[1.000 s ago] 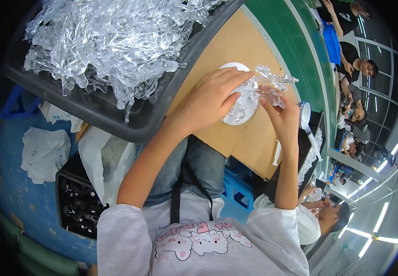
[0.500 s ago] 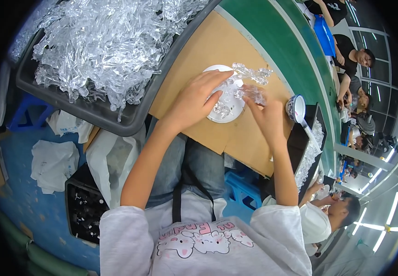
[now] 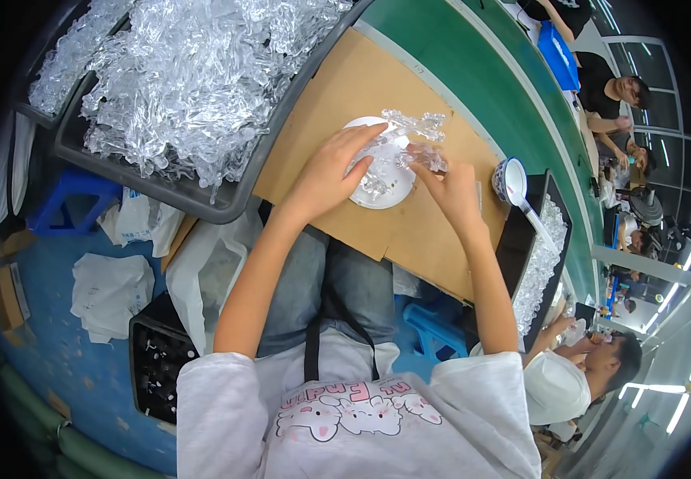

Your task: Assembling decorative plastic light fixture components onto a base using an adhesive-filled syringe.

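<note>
A round white dish lies on a brown cardboard sheet on the bench. My left hand rests on the dish's left side, fingers closed on a clear plastic piece. My right hand is just right of the dish and pinches the other end of the same clear branched plastic piece, which sticks up past the dish toward the top. Small clear bits lie in the dish.
A big dark tray heaped with clear plastic parts stands at the left. A blue-and-white bowl and a black tray of clear bits are at the right. A person in a white cap sits beside me; other people sit farther along the green bench.
My hands and the dish sit lower in the picture as my head tilted. The clear plastic piece has been turned between my hands over the dish.
</note>
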The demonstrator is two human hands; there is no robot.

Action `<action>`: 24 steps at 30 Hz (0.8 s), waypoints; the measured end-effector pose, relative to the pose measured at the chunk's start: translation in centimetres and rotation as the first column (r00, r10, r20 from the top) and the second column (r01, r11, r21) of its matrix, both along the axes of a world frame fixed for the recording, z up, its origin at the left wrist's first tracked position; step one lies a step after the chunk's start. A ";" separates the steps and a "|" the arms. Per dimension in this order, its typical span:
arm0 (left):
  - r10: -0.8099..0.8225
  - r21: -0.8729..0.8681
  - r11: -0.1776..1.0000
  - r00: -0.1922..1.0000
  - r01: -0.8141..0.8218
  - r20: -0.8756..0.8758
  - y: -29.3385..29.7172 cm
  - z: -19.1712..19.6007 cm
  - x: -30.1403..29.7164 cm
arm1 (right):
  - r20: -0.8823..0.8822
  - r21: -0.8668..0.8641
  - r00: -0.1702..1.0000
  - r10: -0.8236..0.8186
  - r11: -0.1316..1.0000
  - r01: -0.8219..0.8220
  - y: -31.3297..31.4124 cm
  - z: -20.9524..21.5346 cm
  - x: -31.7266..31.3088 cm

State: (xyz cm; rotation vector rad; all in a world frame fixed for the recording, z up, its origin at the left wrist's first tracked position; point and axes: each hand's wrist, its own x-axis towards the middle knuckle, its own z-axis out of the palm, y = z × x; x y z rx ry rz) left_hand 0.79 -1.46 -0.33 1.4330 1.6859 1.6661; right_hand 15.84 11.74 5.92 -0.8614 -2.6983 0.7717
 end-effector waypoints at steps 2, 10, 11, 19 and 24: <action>0.008 0.008 1.000 1.000 -0.008 0.013 0.1 -0.1 0.2 | 0.019 0.054 0.998 0.054 0.997 -0.055 0.4 0.2 0.1; 0.090 -0.070 0.993 0.994 -0.094 -0.055 3.3 -0.5 -0.5 | 0.013 -0.044 1.000 0.027 0.999 -0.026 0.1 0.3 -0.1; 0.031 -0.185 0.981 0.993 -0.053 -0.118 3.6 -0.7 -0.7 | 0.062 0.020 0.997 0.041 0.999 -0.042 0.0 0.4 -0.2; 0.115 -0.008 0.993 0.990 -0.116 -0.082 4.4 -0.9 -0.4 | -0.012 -0.073 1.000 0.029 0.997 -0.030 0.5 0.1 -0.9; 0.177 0.088 0.982 0.977 -0.167 -0.118 4.5 -1.4 0.1 | 0.038 0.177 0.998 -0.054 0.983 0.047 -1.1 -0.9 -0.8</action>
